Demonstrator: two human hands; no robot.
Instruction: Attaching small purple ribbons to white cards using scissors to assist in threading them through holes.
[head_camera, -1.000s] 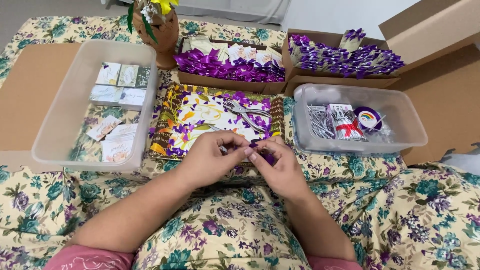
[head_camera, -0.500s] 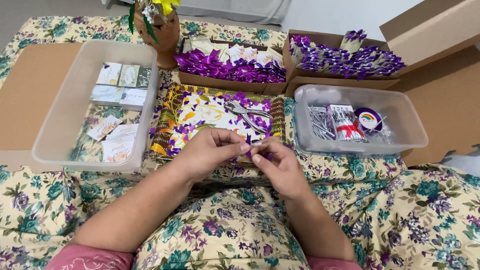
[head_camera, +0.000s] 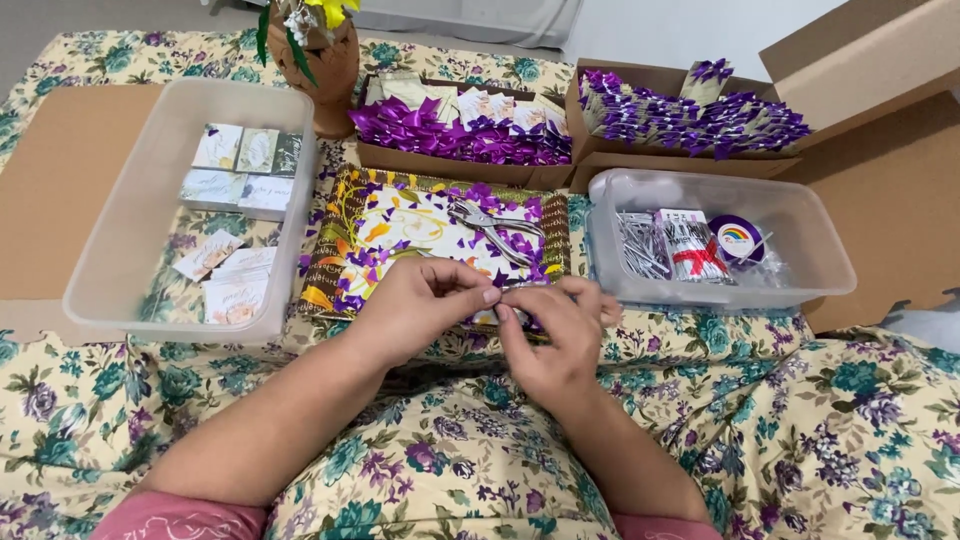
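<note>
Both hands meet over the near edge of the patterned tray (head_camera: 330, 262), pinching 1 small item (head_camera: 507, 300) between them. It is too small and too covered to name, though a pale bit shows between the fingertips. The left hand (head_camera: 425, 305) has its thumb and forefinger closed on it from the left; the right hand (head_camera: 552, 335) curls its fingers shut around it from the right, likely to steady it for fine work close to the body.

Under and just beyond the hands, the tray is scattered with purple ribbon scraps (head_camera: 505, 243), and a metal hole punch (head_camera: 492, 225) lies on it within easy reach. To the right stands a clear tub (head_camera: 812, 240) holding thin silvery pieces, a red-tied bundle (head_camera: 690, 250) and a purple ribbon roll (head_camera: 738, 240). To the left, another clear tub (head_camera: 105, 265) holds small printed cards (head_camera: 240, 165). Behind the tray, 2 cardboard boxes (head_camera: 455, 165) (head_camera: 640, 75) are packed with finished cards with purple bows, set back out of the way. A pot of flowers (head_camera: 325, 60) stands at the far edge on the floral cloth (head_camera: 850, 400).
</note>
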